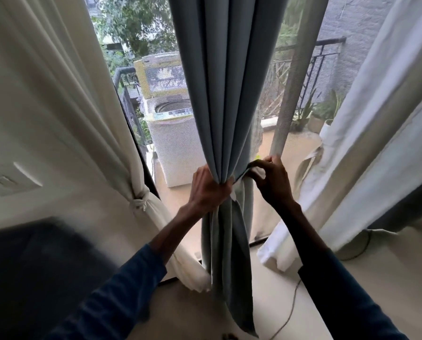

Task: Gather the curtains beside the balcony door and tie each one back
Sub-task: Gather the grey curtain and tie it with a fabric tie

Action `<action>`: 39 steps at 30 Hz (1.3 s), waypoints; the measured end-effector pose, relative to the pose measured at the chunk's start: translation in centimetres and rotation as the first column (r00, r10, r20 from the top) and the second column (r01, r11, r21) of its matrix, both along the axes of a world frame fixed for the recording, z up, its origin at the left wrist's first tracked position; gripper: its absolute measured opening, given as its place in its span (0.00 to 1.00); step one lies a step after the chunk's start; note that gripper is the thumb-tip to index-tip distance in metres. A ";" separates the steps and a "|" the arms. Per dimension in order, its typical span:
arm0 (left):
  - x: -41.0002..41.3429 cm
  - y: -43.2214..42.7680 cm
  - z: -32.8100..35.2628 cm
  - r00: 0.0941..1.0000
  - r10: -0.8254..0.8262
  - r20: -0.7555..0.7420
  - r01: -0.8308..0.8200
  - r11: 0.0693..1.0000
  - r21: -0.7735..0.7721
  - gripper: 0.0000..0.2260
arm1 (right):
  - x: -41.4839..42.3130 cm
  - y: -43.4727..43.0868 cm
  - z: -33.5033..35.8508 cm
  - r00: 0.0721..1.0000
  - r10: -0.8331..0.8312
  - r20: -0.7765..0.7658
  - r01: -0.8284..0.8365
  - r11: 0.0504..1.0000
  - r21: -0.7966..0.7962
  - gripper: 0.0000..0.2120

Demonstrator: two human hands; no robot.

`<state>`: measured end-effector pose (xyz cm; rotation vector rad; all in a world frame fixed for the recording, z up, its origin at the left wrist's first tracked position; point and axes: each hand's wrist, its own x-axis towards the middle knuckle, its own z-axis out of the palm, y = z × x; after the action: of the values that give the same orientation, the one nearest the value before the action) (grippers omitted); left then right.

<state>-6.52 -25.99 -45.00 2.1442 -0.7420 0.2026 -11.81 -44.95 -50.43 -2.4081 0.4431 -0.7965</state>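
A grey-blue curtain [227, 82] hangs in the middle of the balcony door, bunched into folds. My left hand [208, 186] grips the gathered folds at waist height. To the right of it my right hand [272, 181] pinches a strip of the same fabric [250, 168] that runs from the bunch. On the left a cream curtain [65, 99] is bound with a knotted tie [140, 201]. A pale curtain [376, 133] hangs loose on the right.
Beyond the glass stand a washing machine [174, 141], a metal railing [313, 62] and potted plants [320, 114]. A wall switch [13, 179] sits at left, a dark blurred object [33, 271] at bottom left. A cable [291, 305] trails across the floor.
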 end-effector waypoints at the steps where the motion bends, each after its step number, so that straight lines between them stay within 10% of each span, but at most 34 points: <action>1: -0.1 0.2 0.1 0.999 -0.012 -0.029 0.012 1.000 -0.010 0.17 | 0.4 0.4 -0.1 1.000 0.004 0.015 -0.004 0.999 0.034 0.08; 6: -0.4 2.1 0.4 0.957 -0.157 -0.244 0.141 0.987 -0.081 0.13 | 2.7 2.7 0.7 0.959 0.282 -0.013 -0.241 0.841 0.485 0.07; 10: -0.4 3.5 0.2 0.959 -0.217 -0.182 0.205 0.975 -0.081 0.15 | 2.2 5.3 1.8 0.909 0.394 0.136 -0.275 0.323 0.906 0.13; 14: 1.0 4.6 0.1 0.992 -0.110 0.061 0.108 0.993 0.041 0.23 | 1.3 6.3 1.7 0.865 0.447 0.228 -0.298 0.092 0.950 0.21; 19: 1.4 6.1 -1.5 0.905 -0.106 -0.412 0.186 0.970 0.158 0.39 | 0.8 5.5 1.1 0.849 0.456 0.267 -0.281 -0.040 0.959 0.27; 24: 0.7 6.5 -0.4 0.977 0.069 -0.204 0.042 0.870 0.492 0.45 | -1.0 4.5 0.4 0.765 0.552 0.333 -0.303 -0.148 0.941 0.39; 30: 0.5 5.9 0.5 0.992 0.054 -0.118 0.027 0.802 0.597 0.36 | -1.4 5.4 -0.2 0.829 0.545 0.127 -0.449 0.512 0.732 0.15; 35: 0.0 7.5 0.2 0.958 -0.168 -0.231 0.240 0.911 0.336 0.07 | -1.5 5.2 -0.8 0.899 0.385 0.210 -0.402 0.530 0.747 0.14; 39: -2.5 8.9 -0.3 0.960 -0.189 -0.207 0.224 0.961 0.161 0.18 | -1.5 4.8 -0.7 0.895 0.385 0.224 -0.410 0.515 0.753 0.16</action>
<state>-9.04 -17.05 -45.25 2.2002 -0.8950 -0.1869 -13.26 -40.19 -51.08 -1.5410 0.1428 -0.3003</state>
